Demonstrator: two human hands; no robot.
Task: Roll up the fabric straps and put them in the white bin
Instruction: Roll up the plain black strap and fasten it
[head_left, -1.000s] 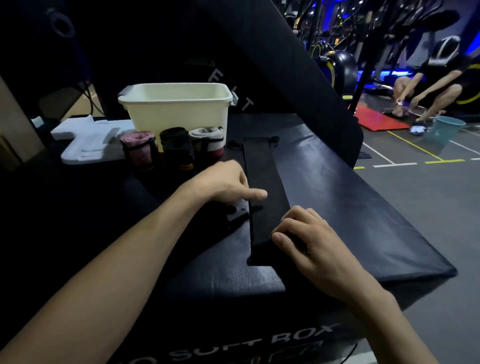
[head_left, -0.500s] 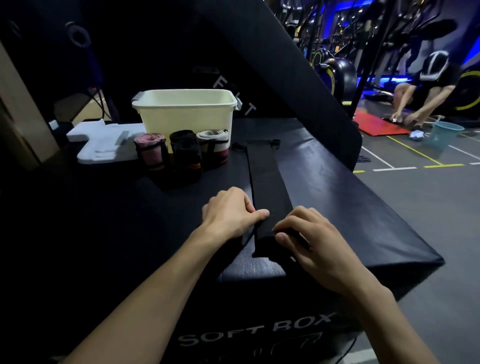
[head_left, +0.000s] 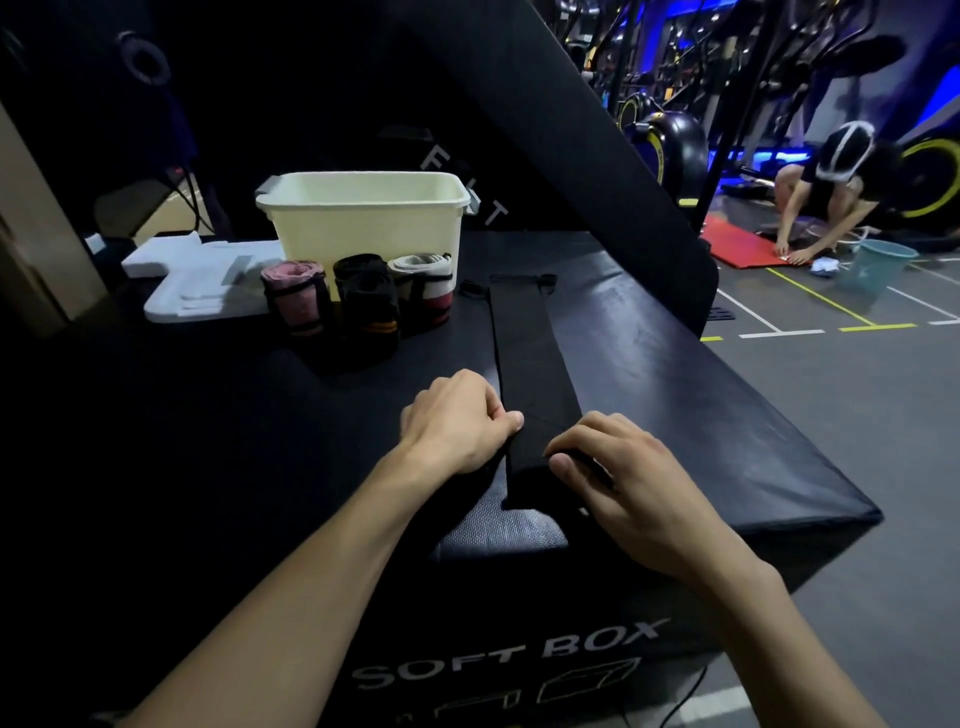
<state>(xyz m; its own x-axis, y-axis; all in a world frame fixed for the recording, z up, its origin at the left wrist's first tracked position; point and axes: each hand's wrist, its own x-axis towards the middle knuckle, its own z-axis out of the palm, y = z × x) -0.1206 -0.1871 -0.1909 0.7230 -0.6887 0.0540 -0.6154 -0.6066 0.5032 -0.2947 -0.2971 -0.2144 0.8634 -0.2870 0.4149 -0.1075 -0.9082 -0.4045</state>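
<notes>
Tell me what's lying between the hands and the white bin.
In the head view, the black strap stretches flat from both hands toward the bin; three rolled straps stand before it.

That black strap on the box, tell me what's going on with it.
A person is starting to roll the black strap, laid out flat along the soft box. The left hand and right hand both pinch its near end, where the first fold is forming. Three rolled straps stand in front of the white bin, not yet inside.
</notes>
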